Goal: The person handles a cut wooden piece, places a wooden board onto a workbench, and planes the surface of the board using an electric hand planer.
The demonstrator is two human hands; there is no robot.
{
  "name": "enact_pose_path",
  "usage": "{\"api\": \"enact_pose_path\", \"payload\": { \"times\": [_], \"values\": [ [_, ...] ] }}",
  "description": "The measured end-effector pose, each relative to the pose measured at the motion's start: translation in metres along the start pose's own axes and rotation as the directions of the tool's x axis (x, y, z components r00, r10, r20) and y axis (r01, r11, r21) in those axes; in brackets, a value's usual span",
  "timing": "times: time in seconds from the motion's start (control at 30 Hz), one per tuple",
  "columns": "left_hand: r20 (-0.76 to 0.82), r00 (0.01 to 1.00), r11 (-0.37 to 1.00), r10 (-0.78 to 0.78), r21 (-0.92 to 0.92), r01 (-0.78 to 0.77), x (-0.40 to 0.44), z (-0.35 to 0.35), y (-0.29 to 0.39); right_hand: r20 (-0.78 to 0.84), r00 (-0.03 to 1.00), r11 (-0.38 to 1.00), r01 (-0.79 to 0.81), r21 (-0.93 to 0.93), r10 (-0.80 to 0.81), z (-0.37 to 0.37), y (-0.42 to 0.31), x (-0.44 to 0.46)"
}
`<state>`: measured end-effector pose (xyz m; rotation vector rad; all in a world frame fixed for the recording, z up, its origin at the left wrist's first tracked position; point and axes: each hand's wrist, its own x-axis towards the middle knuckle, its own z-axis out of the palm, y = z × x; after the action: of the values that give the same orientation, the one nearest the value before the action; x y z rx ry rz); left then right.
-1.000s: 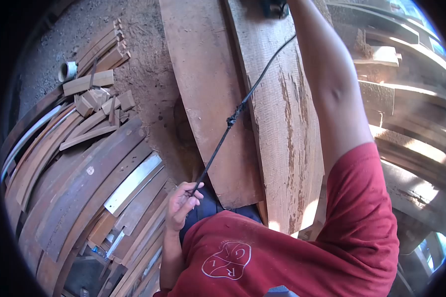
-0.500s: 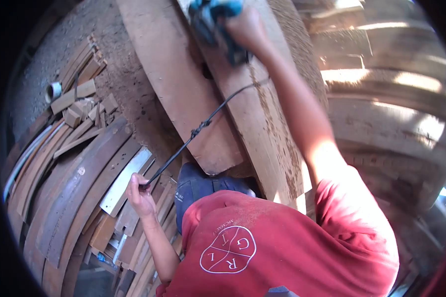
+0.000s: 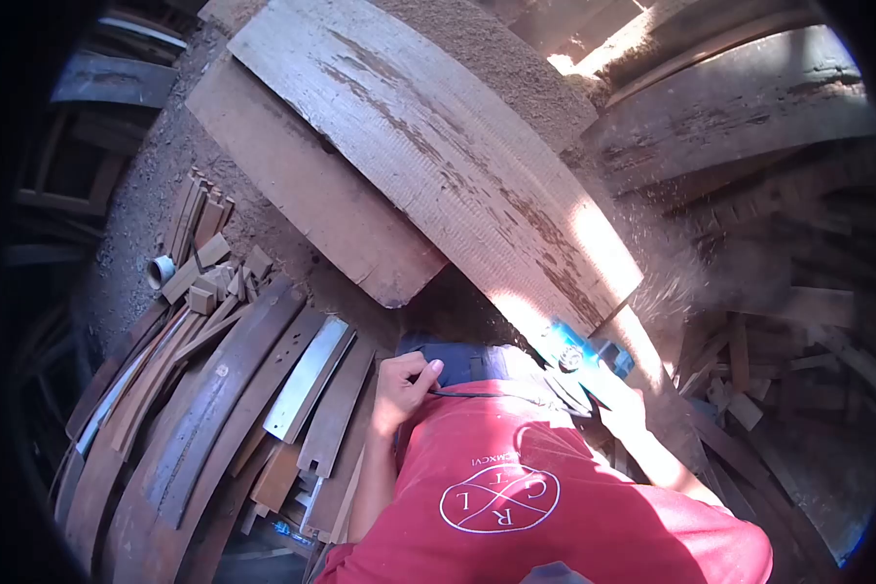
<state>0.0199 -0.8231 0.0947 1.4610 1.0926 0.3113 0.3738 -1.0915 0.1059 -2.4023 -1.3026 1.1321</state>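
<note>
My right hand is wrapped round the handle of a teal electric planer, which sits at the near end of a long, wide wooden plank. Wood chips spray out to the right of the tool. Rough, dark patches run along the plank's pale, ridged face. Close to my waist, my left hand is closed on the planer's black power cord, which runs across the front of my red shirt. Bright sunlight and my hand partly hide the planer's outline.
A second board lies beneath and left of the plank. Stacked curved timbers and small wood offcuts fill the left side, near a roll of tape. A large weathered timber stands at the right; sawdust covers the ground beyond.
My right hand has drawn the planer from the plank's far part back to its near end. My left hand, still holding the cord, has come in towards my waist. The view has shifted.
</note>
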Motion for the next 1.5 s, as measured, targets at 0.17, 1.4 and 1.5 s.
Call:
{"api": "enact_pose_path", "payload": {
  "times": [0.17, 1.4, 1.5],
  "values": [
    [-0.064, 0.993, 0.994, -0.101, -0.044, 0.099, -0.002, -0.024, -0.001, -0.027, 0.996, 0.993, 0.079, -0.088, -0.082, 0.010, -0.057, 0.054],
    [-0.456, 0.827, 0.802, -0.329, -0.597, -0.010, 0.093, -0.272, -0.064, -0.361, 0.859, 0.929, 0.360, -0.080, -0.364, 0.063, -0.772, 0.705],
    [-0.515, 0.807, 0.767, -0.290, -0.629, -0.126, 0.086, -0.261, -0.071, -0.348, 0.809, 0.881, 0.433, -0.192, -0.474, 0.060, -0.816, 0.783]
  ]
}}
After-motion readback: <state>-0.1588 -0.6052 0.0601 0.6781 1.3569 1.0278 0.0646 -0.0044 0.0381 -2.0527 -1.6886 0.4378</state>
